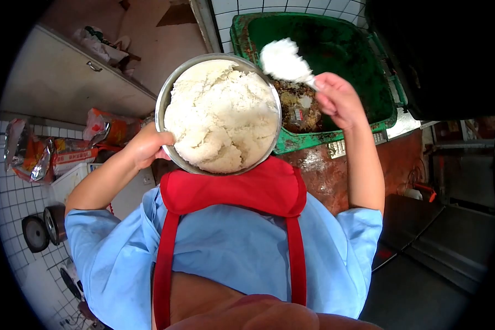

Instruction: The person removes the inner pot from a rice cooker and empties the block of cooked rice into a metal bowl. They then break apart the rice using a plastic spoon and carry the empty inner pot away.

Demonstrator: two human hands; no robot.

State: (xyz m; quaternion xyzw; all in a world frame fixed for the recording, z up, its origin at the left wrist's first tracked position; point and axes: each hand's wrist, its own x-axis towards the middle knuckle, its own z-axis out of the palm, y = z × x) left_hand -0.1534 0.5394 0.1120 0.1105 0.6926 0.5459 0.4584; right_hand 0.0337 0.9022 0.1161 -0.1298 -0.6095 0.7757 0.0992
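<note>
My left hand (150, 145) is closed on the rim of a round metal bowl (160, 113), its thumb over the edge. Filling the bowl is a packed, cracked white mass (220, 115) that looks like cooked rice. My right hand (341, 98) grips the thin handle of a rice paddle (312, 82), held up to the right of the bowl. White clumps (283, 59) cover the paddle's head, which is a little blurred. Under the paddle stands a large green bin (363, 71) with food waste (300, 110) inside.
Orange-and-silver packages (113, 127) lie at the left, by a white tiled wall (8, 192). A grey cabinet (66, 82) stands at the upper left. Dark metal equipment (434, 236) is at the lower right. Reddish, wet-looking floor (319, 176) shows below the bin.
</note>
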